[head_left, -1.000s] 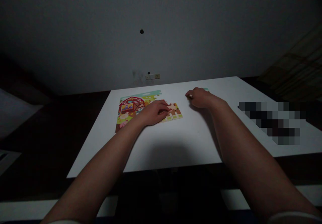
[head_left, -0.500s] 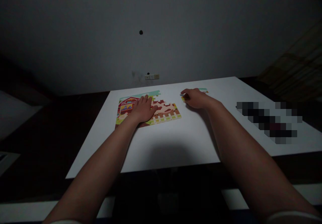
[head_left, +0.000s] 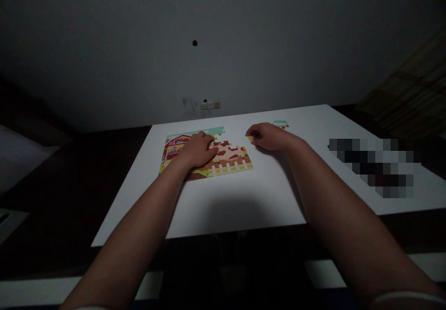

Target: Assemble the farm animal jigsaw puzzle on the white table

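Note:
A partly joined jigsaw puzzle (head_left: 228,155) with a red barn, a cow and a white fence lies on the left half of the white table (head_left: 226,203). My left hand (head_left: 198,150) rests on the middle of it, palm down with fingers stretched out. To the right of the puzzle, my right hand (head_left: 266,136) is closed on a small yellow puzzle piece (head_left: 250,138), gripped at the fingertips. Most of that piece is hidden by the fingers. Just behind the right hand lies another puzzle part (head_left: 280,123), teal with some red.
On the table's right side is a dark object blurred into blocks (head_left: 374,167). A grey wall with sockets (head_left: 210,106) stands behind the far table edge. Patterned cloth (head_left: 411,78) hangs at the far right.
My right hand has shifted slightly left with the piece, nearer the puzzle. My left hand has moved slightly and its fingers are closer together. The puzzle has slid very slightly right.

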